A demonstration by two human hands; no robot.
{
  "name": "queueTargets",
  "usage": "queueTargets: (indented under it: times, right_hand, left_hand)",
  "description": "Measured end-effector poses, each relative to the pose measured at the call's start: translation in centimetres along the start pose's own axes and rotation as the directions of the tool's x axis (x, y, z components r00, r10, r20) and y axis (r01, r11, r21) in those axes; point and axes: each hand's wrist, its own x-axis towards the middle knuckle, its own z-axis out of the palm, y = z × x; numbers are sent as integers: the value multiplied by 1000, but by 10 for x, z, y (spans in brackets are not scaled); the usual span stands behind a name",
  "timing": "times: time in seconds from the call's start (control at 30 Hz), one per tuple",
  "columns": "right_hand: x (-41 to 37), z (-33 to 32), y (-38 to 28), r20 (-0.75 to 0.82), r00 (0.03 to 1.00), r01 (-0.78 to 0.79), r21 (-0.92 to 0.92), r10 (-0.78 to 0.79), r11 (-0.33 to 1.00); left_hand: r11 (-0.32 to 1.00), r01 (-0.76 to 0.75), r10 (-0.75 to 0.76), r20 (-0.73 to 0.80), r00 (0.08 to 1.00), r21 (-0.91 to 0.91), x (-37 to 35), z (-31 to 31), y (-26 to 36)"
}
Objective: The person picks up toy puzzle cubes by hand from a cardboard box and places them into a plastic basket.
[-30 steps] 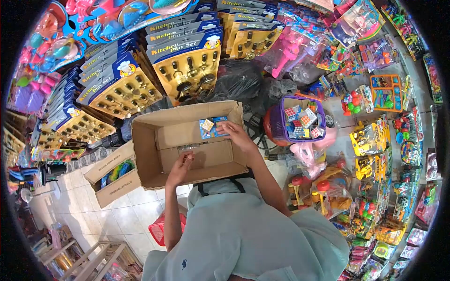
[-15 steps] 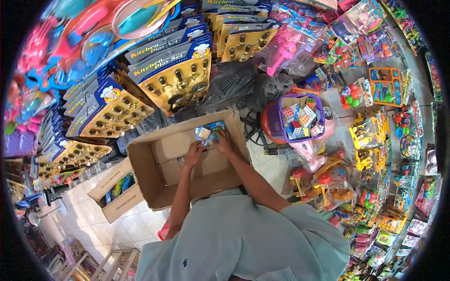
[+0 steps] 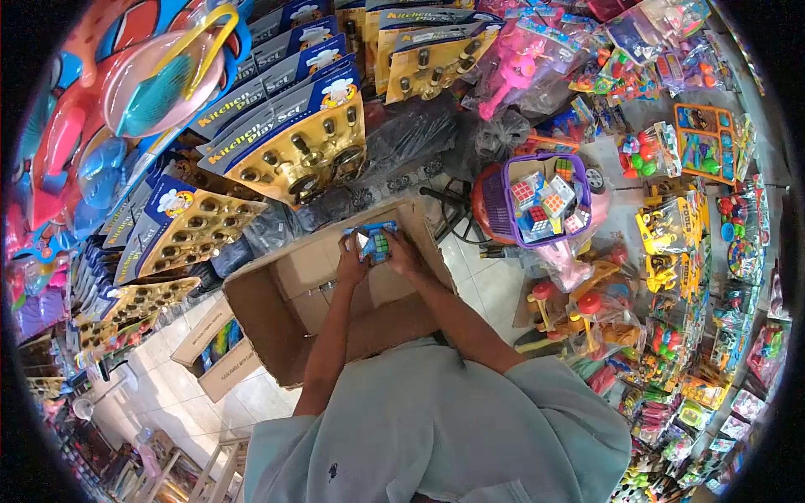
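Over the far side of an open cardboard box (image 3: 268,323), both hands hold a puzzle cube in blue-and-white packaging (image 3: 380,244). Green squares with dark lines show on the cube's near face. My left hand (image 3: 352,267) grips the left side of the pack, beside a white corner. On the right side, my right hand (image 3: 405,257) has its fingers closed around the pack's edge. The fingertips of both hands are partly hidden by the pack. A few small bits lie on the box floor beneath my hands.
A purple basket (image 3: 511,220) of several puzzle cubes stands to the right. Kitchen play set packs (image 3: 293,155) hang beyond the box. A smaller carton (image 3: 225,369) with colourful contents sits on the tiles at left. Bagged toys (image 3: 662,243) line the right side.
The pack has been turned: a pale tan face showed before, and green squares show now. My left hand has moved up against its left side. The camera view has shifted slightly.
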Motion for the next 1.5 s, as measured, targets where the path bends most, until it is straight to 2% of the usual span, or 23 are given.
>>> queueTargets:
  times: [0.17, 0.23, 0.27, 0.3, 0.37, 0.4, 0.47, 0.5, 0.57, 0.6, 0.63, 0.67, 0.73, 0.8, 0.87, 0.97, 1.03, 1.1, 1.2, 1.3, 1.37, 1.43, 1.5]
  right_hand:
    - [7, -2, 3, 145, 958, -279, 267, 247, 923]
    - [1, 6, 11, 132, 983, -102, -169, 125, 980]
    - [5, 22, 16, 130, 984, -98, -171, 121, 980]
    - [15, 67, 48, -86, 992, -80, 99, 89, 992]
    - [13, 73, 49, -297, 949, 6, 350, 104, 937]
    - [6, 36, 18, -244, 969, 3, 151, 34, 989]
    - [12, 10, -3, -195, 980, 22, -51, -31, 998]
    - [18, 7, -8, -136, 990, 60, 155, -39, 986]
    - [26, -1, -15, -97, 993, 96, 356, -65, 929]
    - [16, -31, -48, -30, 993, 118, 152, -115, 981]
    - [10, -49, -68, 44, 989, 142, -58, -139, 988]
    - [10, -52, -69, 22, 991, 131, -57, -130, 990]
    - [7, -58, -71, 141, 966, 215, 38, -218, 976]
    - [-13, -70, -79, 120, 970, 211, 29, -213, 977]
    - [-39, -84, -87, 123, 969, 213, 17, -214, 977]
    - [-77, -102, -84, 62, 966, 240, 151, -251, 959]
    - [-103, -111, -81, -45, 956, 292, 235, -290, 927]
    - [-129, -121, -85, -24, 979, 200, 245, -201, 949]
    - [-151, -133, -89, -32, 995, 101, 243, -96, 965]
    - [-163, -138, -87, -149, 977, 191, 270, -155, 944]
    - [-167, -144, -83, -156, 979, 191, 492, -129, 849]
    - [-175, -152, -79, -216, 964, 248, 529, -153, 811]
    - [-189, -166, -74, -149, 986, 163, 823, -70, 545]
  left_hand:
    - [996, 80, -81, 23, 996, 26, 0, -6, -10]
    - [978, 144, -152, -44, 987, -148, -7, -6, -18]
    - [966, 185, -202, -82, 976, -178, -7, -2, -24]
    - [966, 184, -202, -86, 976, -183, -8, -3, -25]
    - [977, 110, -132, -113, 985, -183, -13, -7, -29]
    - [978, 102, -125, -121, 985, -182, -15, -11, -33]
    - [979, 23, -14, 46, 999, -202, -19, -24, -39]
    - [981, 9, -2, 38, 999, -195, -23, -32, -40]
    - [983, -5, 11, 33, 999, -185, -27, -46, -41]
    - [984, -20, 26, 33, 999, -177, -36, -61, -28]
    - [969, 57, -45, 53, 998, -242, -51, -84, -2]
    - [944, 132, -113, 82, 990, -304, -60, -99, 13]
    - [913, 101, -73, 86, 994, -395, -71, -107, 4]
    - [862, 87, -45, 95, 994, -500, -81, -109, -6]
    - [709, 153, -115, 101, 988, -688, -95, -110, -7]
    - [662, 152, -104, 112, 988, -733, -108, -109, -1]
    - [713, 170, -113, 128, 985, -680, -116, -108, 8]
    - [797, 27, 44, 103, 994, -604, -122, -103, 12]
    - [817, 93, 15, 182, 983, -569, -131, -107, 39]
    - [866, 117, -10, 216, 976, -485, -144, -109, 73]
    - [833, 116, 17, 234, 972, -540, -147, -101, 77]
    - [725, 160, 5, 238, 971, -669, -156, -96, 95]
    - [697, 122, 58, 226, 972, -706, -159, -89, 101]
